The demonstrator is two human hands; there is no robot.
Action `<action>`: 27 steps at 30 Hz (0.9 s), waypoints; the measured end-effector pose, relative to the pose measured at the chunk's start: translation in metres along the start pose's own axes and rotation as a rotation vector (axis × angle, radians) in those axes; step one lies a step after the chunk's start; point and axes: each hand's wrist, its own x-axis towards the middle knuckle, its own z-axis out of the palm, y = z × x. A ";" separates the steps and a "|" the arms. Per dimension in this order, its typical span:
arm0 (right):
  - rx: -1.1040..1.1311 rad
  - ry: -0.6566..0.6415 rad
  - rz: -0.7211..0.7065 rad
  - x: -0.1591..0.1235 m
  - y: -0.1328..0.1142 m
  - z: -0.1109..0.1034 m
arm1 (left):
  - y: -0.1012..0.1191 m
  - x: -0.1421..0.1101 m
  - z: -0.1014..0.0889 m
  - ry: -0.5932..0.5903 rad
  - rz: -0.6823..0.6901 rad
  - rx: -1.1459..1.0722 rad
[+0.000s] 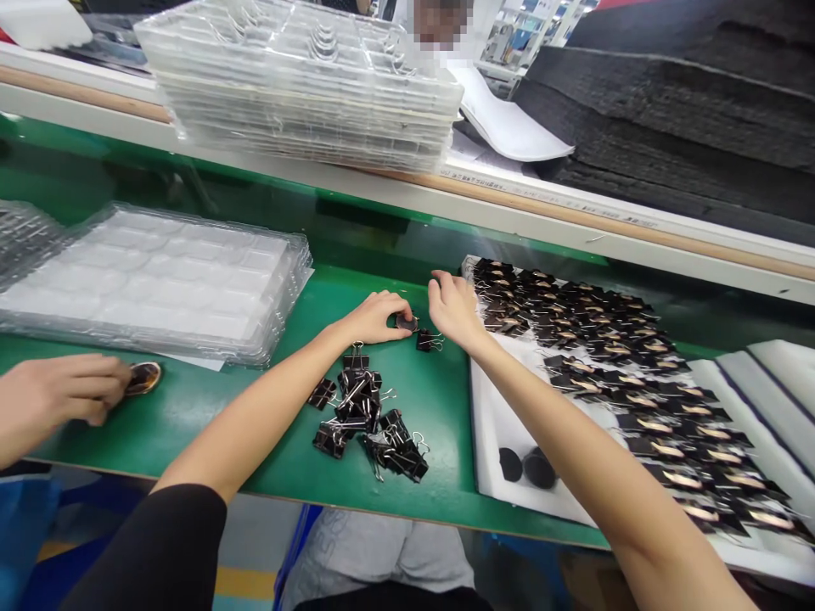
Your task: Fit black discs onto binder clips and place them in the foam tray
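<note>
My left hand [380, 317] pinches a small dark round disc [406, 322] just above the green tabletop [446, 407]. To the right of that disc lies a single black binder clip [428, 340] with its wire handles pointing right. My right hand [455, 307] is at the near left corner of a white foam tray [484, 458]; its thumb and forefinger are apart, with nothing visible between them. Below my left wrist is a loose pile of black binder clips [360, 395]. Rows of binder clips [586, 322] clamped on pale-edged pieces fill much of the tray.
Two dark discs [540, 468] lie in the tray's front part. At left, another person's hand [70, 395] holds a brown oval piece [143, 378]. Clear plastic trays [146, 271] lie behind it. More trays [306, 93] and black foam sheets [688, 127] are stacked on the shelf.
</note>
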 end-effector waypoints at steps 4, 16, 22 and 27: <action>-0.121 -0.024 0.160 0.001 0.009 0.029 | 0.003 -0.001 -0.002 -0.007 -0.007 0.006; -0.102 -0.020 0.141 -0.006 0.035 0.040 | 0.005 0.002 -0.001 -0.063 0.003 -0.033; -0.088 -0.013 0.135 -0.005 0.038 0.041 | 0.009 0.003 -0.005 -0.056 -0.007 -0.101; -0.088 -0.021 0.157 -0.006 0.035 0.040 | 0.009 0.003 -0.003 -0.066 -0.006 -0.095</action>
